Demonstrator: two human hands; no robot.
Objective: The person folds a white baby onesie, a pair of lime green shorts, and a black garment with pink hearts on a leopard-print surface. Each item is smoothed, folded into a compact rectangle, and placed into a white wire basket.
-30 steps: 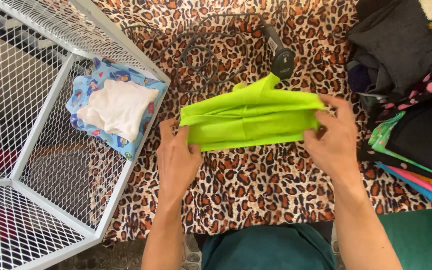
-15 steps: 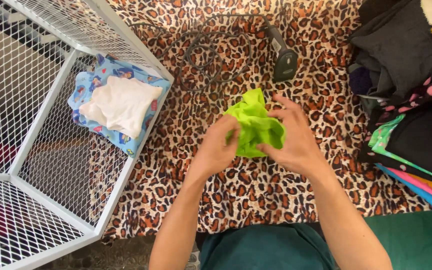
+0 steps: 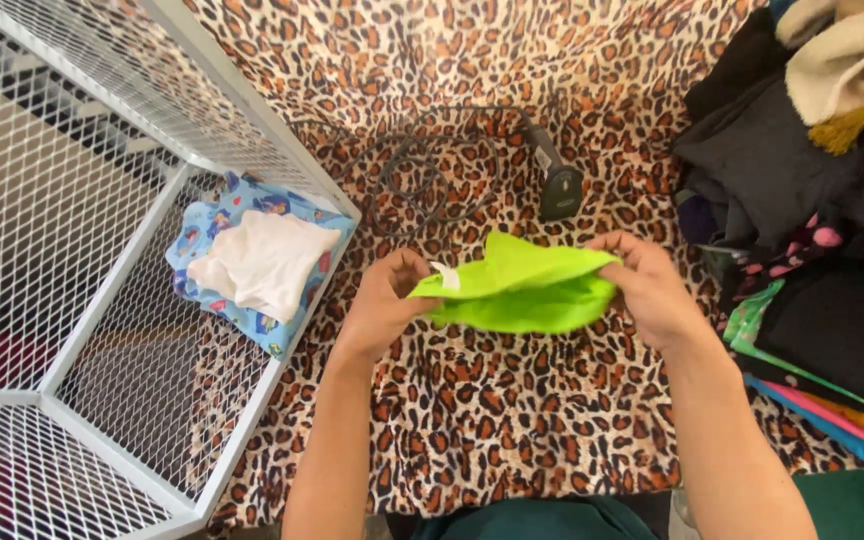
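A lime-green folded garment point(image 3: 522, 290) hangs just above the leopard-print cloth point(image 3: 472, 420) in the middle of the view. My left hand point(image 3: 384, 300) pinches its left end, where a small white tag shows. My right hand point(image 3: 649, 285) grips its right end. The garment is folded into a short, thick band between the two hands.
A white wire basket point(image 3: 102, 330) stands at the left, holding a blue patterned cloth point(image 3: 252, 305) with a white piece on top. A black handheld scanner point(image 3: 557, 180) with a coiled cable lies behind the garment. A pile of dark and colourful clothes point(image 3: 812, 200) fills the right side.
The garment was stretched wide a second ago, then bunched as my hands met. Now my hands have drawn apart again with it folded shorter.
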